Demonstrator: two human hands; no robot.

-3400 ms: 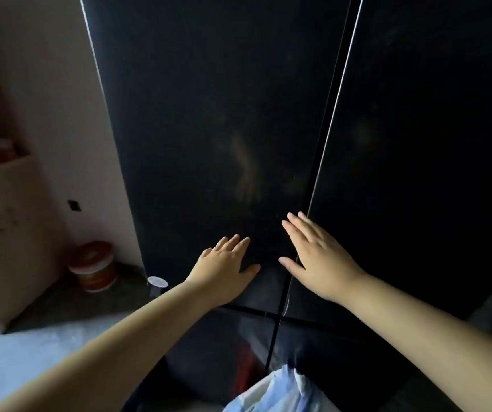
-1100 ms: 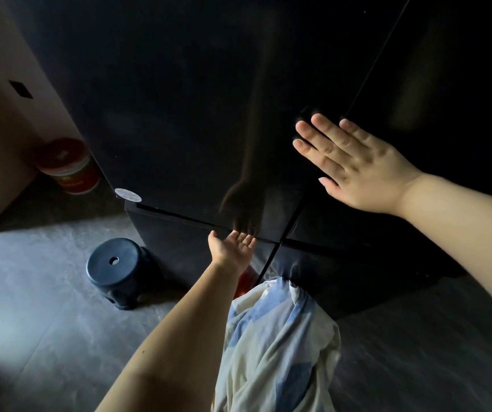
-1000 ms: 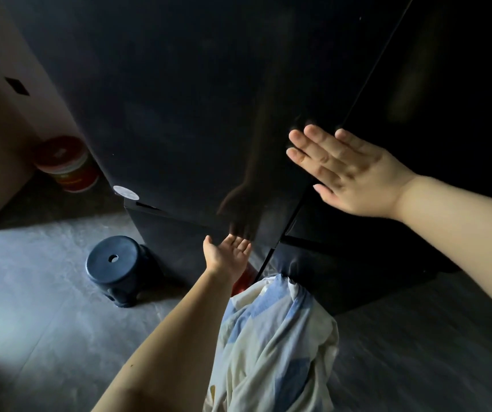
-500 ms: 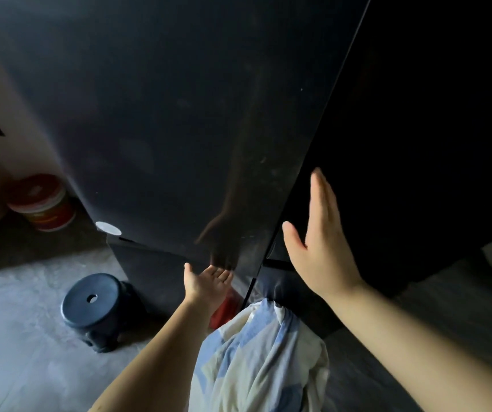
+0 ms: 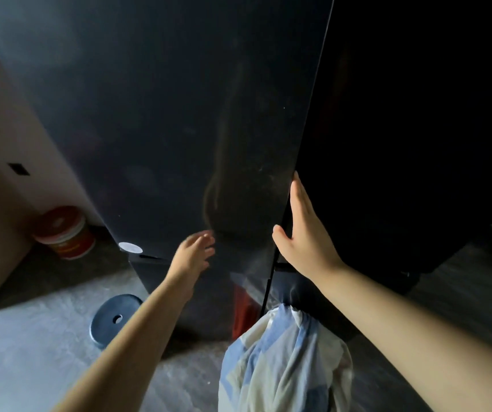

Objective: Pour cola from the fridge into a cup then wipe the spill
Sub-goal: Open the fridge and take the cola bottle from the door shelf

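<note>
At the centre seam of the fridge (image 5: 387,144), we are pressing our straight-fingered right hand (image 5: 304,242) to lever a door (image 5: 164,114) open, our left hand (image 5: 192,257) hovering spread and empty at its lower front; cola unseen, likely inside.

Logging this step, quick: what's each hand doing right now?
Left hand: open, holding nothing, blurred, by the left fridge door.
Right hand: open, fingers straight along that door's right edge.

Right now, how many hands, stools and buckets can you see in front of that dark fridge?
Hands: 2 (left hand, right hand)
Stools: 1 (blue stool)
Buckets: 1 (red-lidded bucket)
Total: 4
</note>
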